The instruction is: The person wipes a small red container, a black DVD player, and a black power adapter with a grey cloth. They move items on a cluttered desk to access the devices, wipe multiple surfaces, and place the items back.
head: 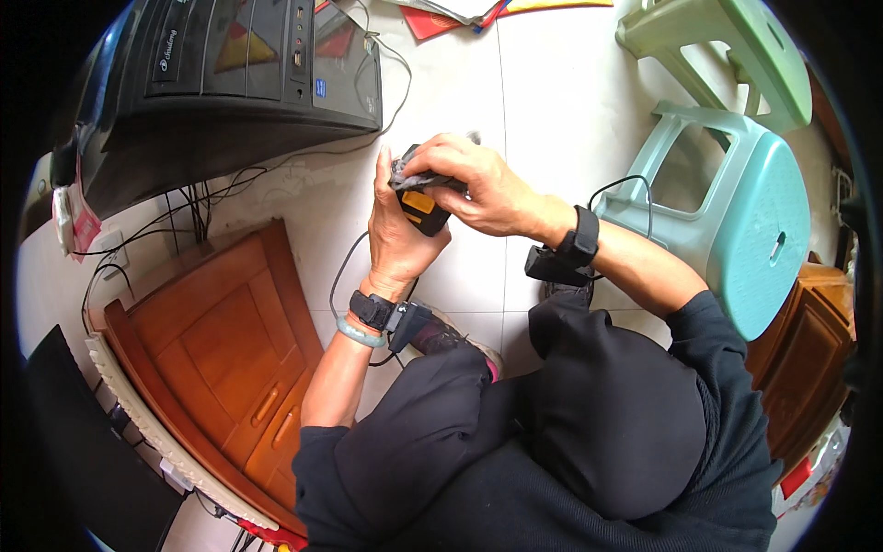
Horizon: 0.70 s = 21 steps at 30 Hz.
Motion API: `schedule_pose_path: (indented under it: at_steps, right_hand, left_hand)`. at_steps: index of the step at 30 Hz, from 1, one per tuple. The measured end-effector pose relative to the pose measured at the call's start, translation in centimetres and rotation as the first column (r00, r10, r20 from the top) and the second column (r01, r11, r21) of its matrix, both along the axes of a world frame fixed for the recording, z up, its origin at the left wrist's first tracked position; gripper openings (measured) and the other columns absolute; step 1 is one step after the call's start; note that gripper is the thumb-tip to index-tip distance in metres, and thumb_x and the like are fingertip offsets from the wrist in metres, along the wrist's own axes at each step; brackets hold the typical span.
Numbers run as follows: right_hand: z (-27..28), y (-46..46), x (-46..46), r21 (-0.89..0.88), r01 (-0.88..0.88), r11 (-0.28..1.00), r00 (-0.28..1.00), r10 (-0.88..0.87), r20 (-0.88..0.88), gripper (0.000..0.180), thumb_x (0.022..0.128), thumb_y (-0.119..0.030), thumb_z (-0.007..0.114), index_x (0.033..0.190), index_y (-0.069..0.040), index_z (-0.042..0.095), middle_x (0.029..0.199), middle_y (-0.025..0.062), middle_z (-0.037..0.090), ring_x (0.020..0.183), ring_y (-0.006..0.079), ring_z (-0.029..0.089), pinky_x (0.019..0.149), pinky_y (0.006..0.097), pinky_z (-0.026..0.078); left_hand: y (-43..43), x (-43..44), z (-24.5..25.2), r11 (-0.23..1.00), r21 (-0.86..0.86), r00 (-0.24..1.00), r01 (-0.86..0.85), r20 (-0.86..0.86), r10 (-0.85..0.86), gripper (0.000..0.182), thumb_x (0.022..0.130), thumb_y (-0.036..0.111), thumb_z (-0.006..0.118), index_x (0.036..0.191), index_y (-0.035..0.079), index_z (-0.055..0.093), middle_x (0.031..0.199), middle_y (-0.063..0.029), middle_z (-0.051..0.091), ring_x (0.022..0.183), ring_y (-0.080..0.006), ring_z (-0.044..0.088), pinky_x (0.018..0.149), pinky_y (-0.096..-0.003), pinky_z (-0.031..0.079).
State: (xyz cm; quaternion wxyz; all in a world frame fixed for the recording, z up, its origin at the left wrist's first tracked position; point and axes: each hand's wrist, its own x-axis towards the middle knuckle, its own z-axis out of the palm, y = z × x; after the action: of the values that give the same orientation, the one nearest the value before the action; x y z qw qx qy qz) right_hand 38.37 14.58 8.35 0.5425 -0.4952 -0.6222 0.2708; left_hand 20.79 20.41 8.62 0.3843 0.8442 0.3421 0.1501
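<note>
My left hand [403,238] is wrapped around a small black and yellow object [426,215], whose kind I cannot tell. Over its upper end my right hand [483,186] presses a crumpled grey cloth [412,181], pinched between thumb and fingers. Both hands are close together above the tiled floor, in front of my knees. Each wrist wears a black strap with a small box and a cable; a pale green bangle [360,332] circles the left wrist. The underside of the held object is hidden by my left palm.
A black computer tower [241,103] stands at upper left, with loose black cables [227,190] below it. A brown wooden cabinet [221,359] is at left. Two plastic stools, one turquoise [766,221] and one green [772,62], stand at right. A red packet [431,23] lies at the top.
</note>
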Motion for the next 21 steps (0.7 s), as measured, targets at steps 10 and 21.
schedule_pose_path:
  at_steps: [10, 21]
  right_hand:
    - [0.1, 1.2, 1.5, -0.146, 0.077, 0.986, 0.994, -0.065, 0.085, 0.019, 0.073, 0.000, 0.055, 0.090, 0.001, 0.063, 0.092, 0.0152, 0.062, 0.092, 0.0350, 0.060, 0.083, 0.0422, 0.051]
    - [-0.6, 1.3, 1.5, -0.020, -0.021, 1.000, 0.996, 0.023, 0.092, 0.019, 0.075, 0.000, 0.057, 0.093, 0.000, 0.062, 0.091, 0.0156, 0.060, 0.087, 0.0356, 0.060, 0.080, 0.0415, 0.051]
  left_hand:
    - [0.5, -0.2, 0.3, 0.970, 0.175, 0.985, 0.170, -0.049, -0.163, 0.128, 0.061, 0.005, 0.076, 0.156, 0.015, -0.010, 0.129, -0.0218, 0.055, 0.105, -0.0412, 0.064, 0.087, -0.0407, 0.054]
    - [1.1, -0.3, 0.0, 0.974, 0.120, 0.981, 0.194, -0.052, -0.189, 0.131, 0.061, 0.006, 0.076, 0.154, 0.013, -0.016, 0.134, -0.0180, 0.053, 0.110, -0.0387, 0.061, 0.090, -0.0391, 0.053]
